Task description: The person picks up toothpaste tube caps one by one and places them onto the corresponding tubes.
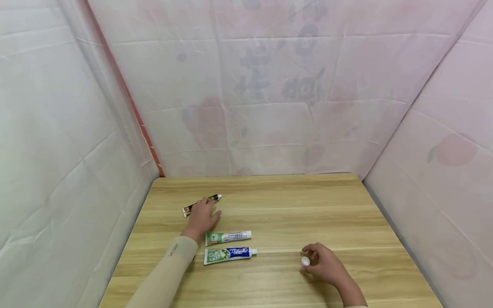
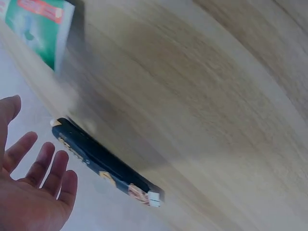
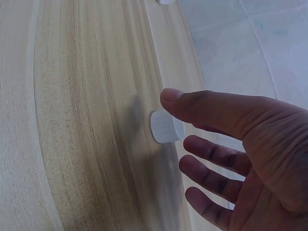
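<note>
At the back left lies a small black toothpaste tube [image 1: 215, 197] with a white tip. My left hand [image 1: 201, 219] hovers over its middle, hiding part of it in the head view. In the left wrist view the fingers are spread beside the black tube [image 2: 98, 156], with a gap between. At the right, a round white cap [image 1: 305, 261] sits between the thumb and fingers of my right hand [image 1: 325, 264]. The right wrist view has the thumb overlapping the white cap [image 3: 163, 127], the other visible fingers apart from it; whether the thumb touches it is unclear.
A green-and-white toothpaste tube [image 1: 228, 237] lies just nearer than the left hand. In front of it is a larger green-and-blue toothpaste tube [image 1: 229, 255] with a white end. The wooden table [image 1: 285, 214] is enclosed by pale sheets [image 1: 265, 141] at the back and sides.
</note>
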A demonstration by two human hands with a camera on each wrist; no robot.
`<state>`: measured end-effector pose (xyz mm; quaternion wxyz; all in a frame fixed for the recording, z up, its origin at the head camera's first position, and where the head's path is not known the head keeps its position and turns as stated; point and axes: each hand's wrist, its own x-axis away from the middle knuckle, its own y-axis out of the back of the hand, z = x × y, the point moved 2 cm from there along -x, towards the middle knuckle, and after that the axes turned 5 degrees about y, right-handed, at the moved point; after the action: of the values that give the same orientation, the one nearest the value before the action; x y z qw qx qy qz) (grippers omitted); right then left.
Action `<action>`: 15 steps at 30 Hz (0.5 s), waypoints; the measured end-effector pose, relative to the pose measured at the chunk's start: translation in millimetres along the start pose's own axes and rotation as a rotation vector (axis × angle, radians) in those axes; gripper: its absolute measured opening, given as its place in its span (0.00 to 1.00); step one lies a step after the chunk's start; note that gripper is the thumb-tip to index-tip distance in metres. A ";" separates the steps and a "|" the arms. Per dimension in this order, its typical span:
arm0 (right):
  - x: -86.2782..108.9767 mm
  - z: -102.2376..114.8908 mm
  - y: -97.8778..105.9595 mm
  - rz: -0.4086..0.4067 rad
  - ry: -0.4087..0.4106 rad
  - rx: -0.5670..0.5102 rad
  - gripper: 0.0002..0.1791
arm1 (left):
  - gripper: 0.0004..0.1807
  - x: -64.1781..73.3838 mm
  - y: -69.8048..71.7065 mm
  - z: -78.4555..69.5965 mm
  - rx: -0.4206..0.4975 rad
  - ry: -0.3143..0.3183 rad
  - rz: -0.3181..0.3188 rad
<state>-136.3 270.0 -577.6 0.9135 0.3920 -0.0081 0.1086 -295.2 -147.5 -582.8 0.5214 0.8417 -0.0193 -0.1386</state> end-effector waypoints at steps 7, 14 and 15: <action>3.2 0.2 -0.6 0.005 0.005 -0.010 0.27 | 0.28 -4.1 -1.9 9.2 -0.010 0.047 -0.002; 5.1 3.1 -0.6 0.000 0.001 -0.010 0.26 | 0.29 -6.9 3.1 16.8 -0.010 0.094 0.013; 5.2 3.2 -0.6 -0.001 0.001 -0.011 0.26 | 0.29 -7.6 3.2 17.8 -0.010 0.099 0.018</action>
<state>-130.8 268.3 -575.3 0.9157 0.3869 -0.0082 0.1083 -306.6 -163.2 -585.7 0.5273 0.8447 -0.0002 -0.0921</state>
